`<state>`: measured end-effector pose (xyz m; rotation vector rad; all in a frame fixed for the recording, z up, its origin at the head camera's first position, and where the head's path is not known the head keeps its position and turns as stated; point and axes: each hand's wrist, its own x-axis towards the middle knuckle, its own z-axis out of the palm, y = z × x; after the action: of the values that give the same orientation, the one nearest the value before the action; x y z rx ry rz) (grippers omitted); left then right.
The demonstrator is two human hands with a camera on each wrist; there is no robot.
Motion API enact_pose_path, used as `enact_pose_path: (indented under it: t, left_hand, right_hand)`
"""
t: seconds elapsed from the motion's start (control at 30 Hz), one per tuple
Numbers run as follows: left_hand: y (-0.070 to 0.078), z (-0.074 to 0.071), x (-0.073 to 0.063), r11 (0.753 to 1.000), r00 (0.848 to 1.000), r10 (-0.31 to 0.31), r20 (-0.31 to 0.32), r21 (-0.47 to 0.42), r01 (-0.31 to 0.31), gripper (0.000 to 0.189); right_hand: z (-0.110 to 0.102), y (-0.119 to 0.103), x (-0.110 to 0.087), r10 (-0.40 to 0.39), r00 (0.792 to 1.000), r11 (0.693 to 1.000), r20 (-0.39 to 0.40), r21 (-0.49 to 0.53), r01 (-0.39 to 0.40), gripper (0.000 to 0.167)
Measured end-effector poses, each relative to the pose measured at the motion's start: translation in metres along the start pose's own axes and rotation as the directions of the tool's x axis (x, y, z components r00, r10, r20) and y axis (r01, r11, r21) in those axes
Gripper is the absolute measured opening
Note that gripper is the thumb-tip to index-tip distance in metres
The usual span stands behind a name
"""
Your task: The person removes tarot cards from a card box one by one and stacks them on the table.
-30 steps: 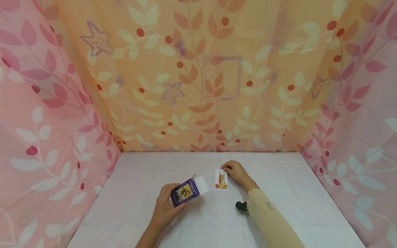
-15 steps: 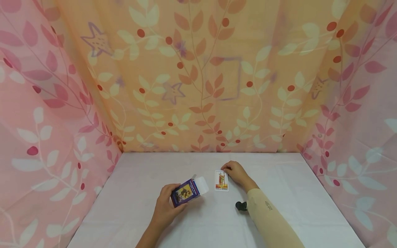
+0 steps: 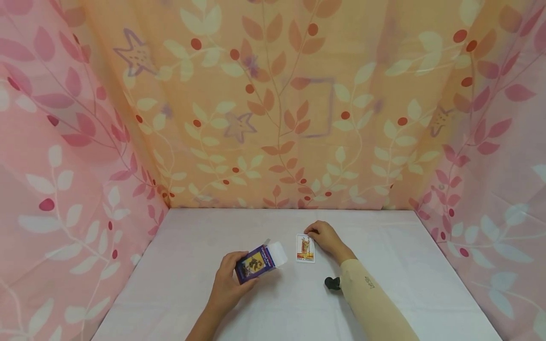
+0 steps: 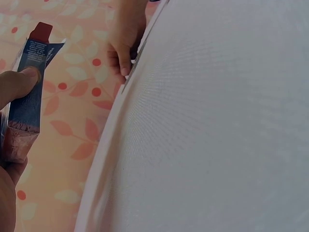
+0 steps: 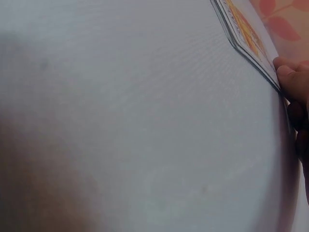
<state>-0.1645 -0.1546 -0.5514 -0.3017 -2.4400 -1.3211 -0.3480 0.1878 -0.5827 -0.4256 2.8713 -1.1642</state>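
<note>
My left hand [image 3: 228,284] grips a dark blue tarot card box [image 3: 255,264], thumb on one side and fingers round the other. The box is tilted, its white end flap [image 3: 278,255] folded out towards the right. In the left wrist view the thumb presses on the narrow, text-printed side of the box. Just right of the flap, tarot cards [image 3: 304,248] lie face up on the table, a robed figure with a staff on top. The right wrist view shows them as a thin stack. My right hand [image 3: 327,237] pinches the stack at its far right corner with curled fingers.
A white cloth covers the table [image 3: 170,293]. Beside the right sleeve a small black object [image 3: 332,283] shows, at the wrist. An orange leaf-patterned curtain [image 3: 273,104] hangs behind the table, with pink ones at both sides.
Both hands, the box and the cards stay practically where they were. Only a tiny shift of the whole head view shows.
</note>
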Motion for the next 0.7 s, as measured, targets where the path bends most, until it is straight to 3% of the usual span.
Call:
enact_pose_path:
  t: [0.33, 0.7]
  left_hand:
    - [0.002, 0.0, 0.001, 1.0, 1.0, -0.015, 0.003, -0.001, 0.015, 0.078]
    - [0.002, 0.0, 0.0, 1.0, 1.0, -0.013, 0.003, 0.001, 0.013, 0.078]
  right_hand:
    - [-0.012, -0.011, -0.009, 0.017, 1.0, 1.0, 0.009, 0.014, -0.018, 0.011]
    - [-0.015, -0.023, -0.021, 0.018, 0.997, 0.999, -0.077, 0.044, -0.015, 0.013]
